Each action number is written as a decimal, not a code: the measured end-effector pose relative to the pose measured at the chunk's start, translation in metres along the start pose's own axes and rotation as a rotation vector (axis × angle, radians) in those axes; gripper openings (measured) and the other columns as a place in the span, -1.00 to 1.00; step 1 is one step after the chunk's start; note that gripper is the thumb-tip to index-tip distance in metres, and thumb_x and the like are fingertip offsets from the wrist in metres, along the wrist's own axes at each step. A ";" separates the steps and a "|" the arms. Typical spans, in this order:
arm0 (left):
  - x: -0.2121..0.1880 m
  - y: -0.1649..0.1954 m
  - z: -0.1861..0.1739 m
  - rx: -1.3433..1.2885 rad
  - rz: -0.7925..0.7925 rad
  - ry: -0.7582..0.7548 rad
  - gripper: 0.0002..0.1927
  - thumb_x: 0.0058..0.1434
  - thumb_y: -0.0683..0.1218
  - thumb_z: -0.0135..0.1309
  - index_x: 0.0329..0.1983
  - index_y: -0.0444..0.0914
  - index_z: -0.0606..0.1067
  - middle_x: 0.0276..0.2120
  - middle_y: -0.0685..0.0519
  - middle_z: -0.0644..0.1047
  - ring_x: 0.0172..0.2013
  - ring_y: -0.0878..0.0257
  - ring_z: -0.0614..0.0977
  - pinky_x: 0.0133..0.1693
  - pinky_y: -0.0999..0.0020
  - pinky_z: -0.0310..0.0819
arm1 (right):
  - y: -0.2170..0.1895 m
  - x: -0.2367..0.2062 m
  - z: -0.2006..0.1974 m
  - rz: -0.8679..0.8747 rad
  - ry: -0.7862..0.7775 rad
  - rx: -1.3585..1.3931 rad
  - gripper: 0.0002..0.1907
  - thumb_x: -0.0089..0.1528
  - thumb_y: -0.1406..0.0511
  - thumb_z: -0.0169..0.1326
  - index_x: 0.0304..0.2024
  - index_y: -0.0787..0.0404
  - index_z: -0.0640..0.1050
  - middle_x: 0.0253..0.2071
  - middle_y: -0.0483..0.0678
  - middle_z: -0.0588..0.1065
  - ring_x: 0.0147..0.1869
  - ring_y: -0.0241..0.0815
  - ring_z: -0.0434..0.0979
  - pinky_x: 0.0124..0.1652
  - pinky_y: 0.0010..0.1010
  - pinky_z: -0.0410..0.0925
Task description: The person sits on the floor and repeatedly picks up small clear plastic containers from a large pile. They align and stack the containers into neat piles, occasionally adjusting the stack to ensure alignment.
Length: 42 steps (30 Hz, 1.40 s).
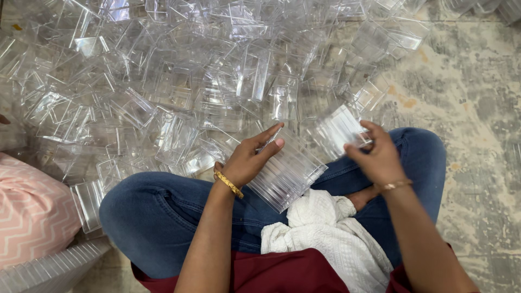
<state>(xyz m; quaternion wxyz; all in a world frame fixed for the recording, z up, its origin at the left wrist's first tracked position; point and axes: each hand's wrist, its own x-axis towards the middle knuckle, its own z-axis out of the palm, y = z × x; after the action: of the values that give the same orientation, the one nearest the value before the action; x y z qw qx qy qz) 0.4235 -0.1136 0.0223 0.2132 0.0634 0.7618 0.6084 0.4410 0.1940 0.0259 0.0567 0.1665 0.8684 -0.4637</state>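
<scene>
I sit cross-legged on the floor in blue jeans. My left hand (251, 157) grips the top of a stack of clear ribbed plastic boxes (287, 173) that rests on my lap. My right hand (374, 154) holds a single clear plastic box (339, 129) just to the right of that stack. Both wrists wear gold bangles. A white cloth (325, 233) lies bunched in my lap below the stack.
A large heap of loose clear plastic boxes (179, 81) covers the floor in front of me. A pink zigzag-patterned cushion (30, 211) sits at the left. A row of nested clear boxes (49, 268) lies at the lower left. Worn grey floor (472, 92) shows at the right.
</scene>
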 end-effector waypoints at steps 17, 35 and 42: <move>0.000 0.008 0.000 -0.053 -0.021 0.026 -0.42 0.26 0.19 0.06 0.33 -0.03 0.43 0.00 -0.14 0.64 0.07 0.10 0.63 0.14 0.17 0.42 | 0.029 0.008 0.038 -0.237 0.115 -0.518 -0.16 0.01 0.27 0.43 0.29 0.25 0.38 0.12 0.25 0.36 0.06 0.18 0.52 0.00 -0.10 0.46; 0.002 -0.010 -0.006 0.083 -0.018 -0.003 -0.32 0.21 0.31 0.02 0.37 0.01 0.38 0.35 -0.01 0.43 0.15 0.06 0.61 0.16 0.14 0.44 | -0.074 -0.012 -0.008 0.164 -0.484 -0.059 -0.46 0.15 0.32 0.19 0.22 0.08 0.50 0.08 -0.04 0.64 0.15 -0.20 0.63 0.15 -0.43 0.46; 0.002 -0.009 -0.026 -0.061 -0.064 0.083 -0.32 0.22 0.32 0.01 0.34 -0.06 0.44 0.17 -0.11 0.57 0.13 -0.05 0.64 0.15 0.07 0.44 | -0.071 -0.010 -0.032 0.007 -0.422 0.350 -0.46 0.13 0.38 0.23 0.17 0.38 0.50 0.07 0.09 0.60 0.15 -0.14 0.61 0.14 -0.35 0.44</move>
<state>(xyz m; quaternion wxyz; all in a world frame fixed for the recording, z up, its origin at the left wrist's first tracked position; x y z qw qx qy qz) 0.4129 -0.1386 0.0181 0.2027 0.0074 0.7527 0.6263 0.4279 0.1816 0.1017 0.2083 0.0767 0.7434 -0.6309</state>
